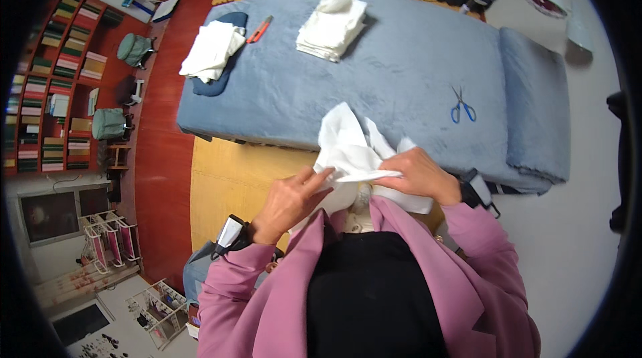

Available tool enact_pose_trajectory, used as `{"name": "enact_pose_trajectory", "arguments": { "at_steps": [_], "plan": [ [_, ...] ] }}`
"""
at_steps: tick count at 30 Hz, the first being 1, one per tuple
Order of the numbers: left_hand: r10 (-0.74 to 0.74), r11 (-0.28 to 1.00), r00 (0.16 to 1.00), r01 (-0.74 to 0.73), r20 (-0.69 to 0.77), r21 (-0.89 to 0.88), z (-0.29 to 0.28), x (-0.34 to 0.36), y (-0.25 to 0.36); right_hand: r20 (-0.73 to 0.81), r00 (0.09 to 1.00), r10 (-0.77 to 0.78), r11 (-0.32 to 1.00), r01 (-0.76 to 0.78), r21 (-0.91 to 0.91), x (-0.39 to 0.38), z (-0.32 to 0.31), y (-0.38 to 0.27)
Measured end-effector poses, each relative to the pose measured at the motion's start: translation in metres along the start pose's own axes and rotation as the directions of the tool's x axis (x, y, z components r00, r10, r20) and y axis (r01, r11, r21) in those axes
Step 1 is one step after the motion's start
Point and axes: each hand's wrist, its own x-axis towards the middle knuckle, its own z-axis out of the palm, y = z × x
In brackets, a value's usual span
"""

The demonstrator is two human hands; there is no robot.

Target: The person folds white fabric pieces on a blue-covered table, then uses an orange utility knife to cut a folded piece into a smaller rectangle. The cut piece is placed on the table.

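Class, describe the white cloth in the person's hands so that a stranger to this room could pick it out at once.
Find the long blue-grey bed, then the middle of its near edge. There, the white cloth spreads between the person's left hand and right hand. Unlike the white stack and white pile farther back on the bed, it is loose, crumpled and in hand.

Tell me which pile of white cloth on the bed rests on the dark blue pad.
The left pile, beside the red tool; the right pile lies directly on the grey-blue cover.

White cloth [343, 136] in right hand [419, 174], scissors [462, 108]
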Motion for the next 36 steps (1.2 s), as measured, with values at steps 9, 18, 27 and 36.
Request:
{"name": "enact_pose_trajectory", "arguments": {
  "at_steps": [9, 18, 27, 36],
  "plan": [
    [-0.114, 0.822, 0.925, 0.292, -0.362, 0.489, -0.111, -0.069, -0.227, -0.617, 0.660, 0.429, 0.696, -0.677, -0.240, -0.081, -0.182, 0.099],
    [-0.803, 0.289, 0.311, 0.949, -0.509, 0.124, -0.181, -0.075, -0.405, -0.856, -0.328, 0.399, 0.142, -0.900, 0.411, -0.230, -0.280, 0.196],
    [-0.459, 0.584, 0.884, 0.371, 0.084, -0.722, -0.120, 0.154, -0.224, -0.520, 0.355, 0.777, 0.580, -0.082, 0.810, 0.122, -0.078, 0.054],
    [0.432, 0.531, 0.878, -0.431, -0.205, -0.730, -0.077, 0.190, -0.128, -0.508, 0.353, 0.786, 0.591, -0.185, 0.785, 0.170, -0.036, -0.003]
  ]
}}
